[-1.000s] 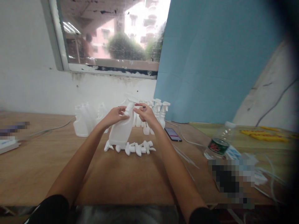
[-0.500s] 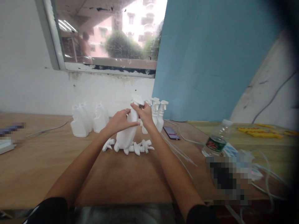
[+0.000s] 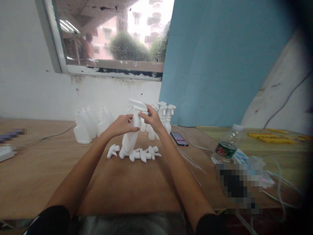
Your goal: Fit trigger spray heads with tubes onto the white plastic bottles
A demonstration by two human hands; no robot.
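Head view, left to right. Blurred items [image 3: 11,143] at left edge of counter [image 3: 36,176]. Cluster of capless white bottles [image 3: 90,125] toward far edge, left of centre. Left hand [image 3: 119,125] wrapped around neck of white spray bottle [image 3: 129,138]; grip closed on it. Bottle tilted, base down near middle of counter, just behind row of loose trigger heads [image 3: 134,154]. Right hand [image 3: 151,119] pinching trigger head [image 3: 137,105] at top of held bottle; grip narrow, closed on that head. Finished spray bottles [image 3: 163,119] upright just behind right hand, near far edge. Phone [image 3: 179,139] flat on counter right of these. Clear water bottle [image 3: 227,147] with green label toward right edge, blurred patch in front. Yellow items [image 3: 274,138] at far right corner.
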